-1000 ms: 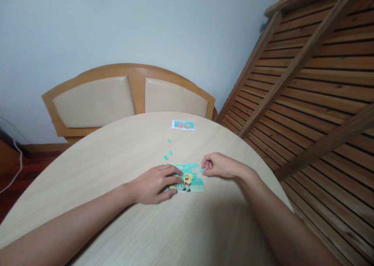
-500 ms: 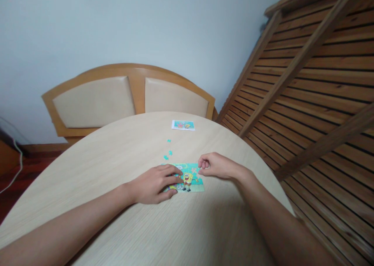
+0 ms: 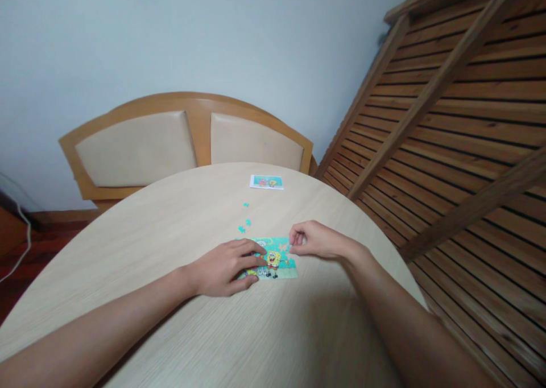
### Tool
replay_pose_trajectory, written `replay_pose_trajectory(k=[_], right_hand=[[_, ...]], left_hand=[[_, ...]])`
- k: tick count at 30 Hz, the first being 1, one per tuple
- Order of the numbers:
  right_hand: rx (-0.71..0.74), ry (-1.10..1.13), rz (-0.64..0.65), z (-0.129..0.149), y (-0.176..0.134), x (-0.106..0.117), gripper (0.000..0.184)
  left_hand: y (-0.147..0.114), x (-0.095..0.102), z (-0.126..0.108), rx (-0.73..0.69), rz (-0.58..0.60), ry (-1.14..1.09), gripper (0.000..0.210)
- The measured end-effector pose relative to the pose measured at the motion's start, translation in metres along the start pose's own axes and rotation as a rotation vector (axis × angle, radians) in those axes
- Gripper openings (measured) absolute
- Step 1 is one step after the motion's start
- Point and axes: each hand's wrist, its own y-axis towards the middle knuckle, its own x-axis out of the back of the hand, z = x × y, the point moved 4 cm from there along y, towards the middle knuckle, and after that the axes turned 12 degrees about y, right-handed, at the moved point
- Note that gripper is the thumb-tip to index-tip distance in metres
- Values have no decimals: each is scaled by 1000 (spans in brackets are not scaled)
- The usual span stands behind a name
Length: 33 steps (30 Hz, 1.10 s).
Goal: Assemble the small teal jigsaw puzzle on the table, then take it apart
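A jigsaw puzzle (image 3: 279, 269) with a yellow cartoon figure on a turquoise ground lies flat on the table, with bare gaps in its upper right part. My left hand (image 3: 232, 267) rests on the puzzle's left side with fingers spread, covering part of the picture. At the upper right edge, my right hand (image 3: 310, 240) has its thumb and index finger pinched together; whatever is between the fingertips is too small to make out. Beyond the puzzle lie loose turquoise pieces: two close together, one piece (image 3: 242, 229) and another piece (image 3: 248, 222), and a third piece (image 3: 246, 205) farther back.
A small picture card (image 3: 267, 182) with cartoon figures lies near the far side of the round wooden table (image 3: 170, 223). Behind the table stands a padded wooden headboard (image 3: 140, 149) against the wall. A slatted wooden frame (image 3: 426, 120) leans at the right.
The right hand has shifted very slightly at the puzzle's upper right edge, its pinch still closed. The left hand stays in place, and the view has moved a little.
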Motion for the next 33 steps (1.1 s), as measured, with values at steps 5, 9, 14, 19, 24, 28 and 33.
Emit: replay_pose_trajectory(k=[5,9,14,19,24,28,33], right_hand=[[9,93,13,-5,-1,2,22],[-18,177,56,-7,-1,2,25],[-41,194,118,-3,-3,-1,26],[-22,141,131,0,-4,-1,28],[-17,81,124,2,-4,0,26],[-22,46,105,1,-4,-1,23],[-25,-20,88,0,-2,-4,18]], left_hand=[[0,2,-1,4,-1,-1,34],[1,3,-2,-6,-7,-2,33],[1,2,-1,6,12,8,34],[1,2,-1,0,7,9,34],[1,2,-1,1,3,14,34],[1,3,-2,3,17,18,34],[1,4,-2,2,2,12,34]])
